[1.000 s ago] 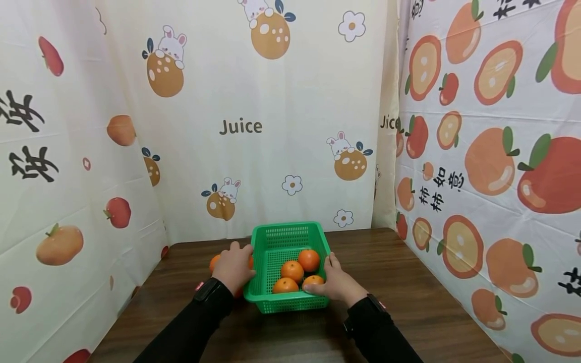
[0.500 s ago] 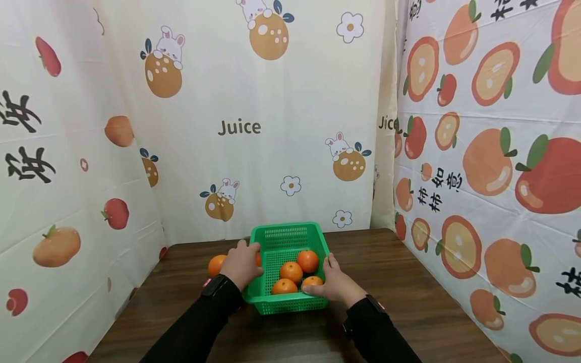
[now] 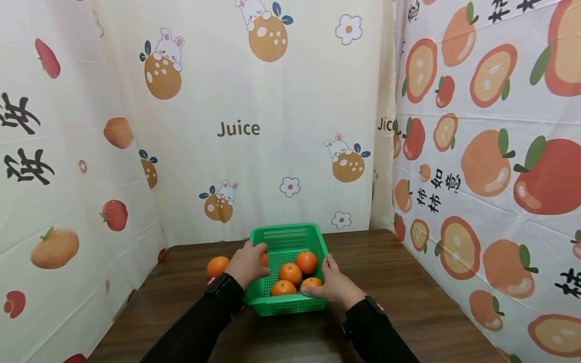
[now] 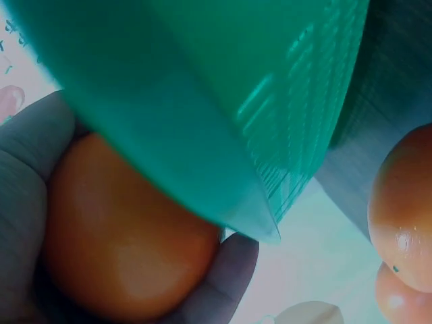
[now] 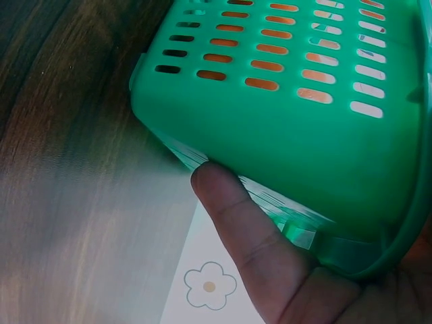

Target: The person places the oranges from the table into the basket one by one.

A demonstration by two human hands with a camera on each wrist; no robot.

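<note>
A green plastic basket (image 3: pixel 292 305) stands on the table with several oranges (image 3: pixel 290 273) inside, gathered toward its front right. At the basket's left rim, my left hand (image 3: pixel 246 265) holds an orange (image 4: pixel 128 236), fingers and thumb curled round it. In the left wrist view the rim partly covers this fruit. My right hand (image 3: pixel 338 286) grips the basket's right side near the front corner, thumb over the rim. The right wrist view shows one finger (image 5: pixel 239 223) lying along the outside of the wall.
More oranges (image 4: pixel 405 209) lie on the table left of the basket, partly hidden by the left hand in the head view. The dark wooden table (image 3: pixel 408 312) is bounded by a back curtain (image 3: pixel 290 101) and printed cloths at both sides.
My left hand has moved right with its orange, from beside the basket to over its left rim. An orange on the table behind it shows more fully. The right hand keeps its grip.
</note>
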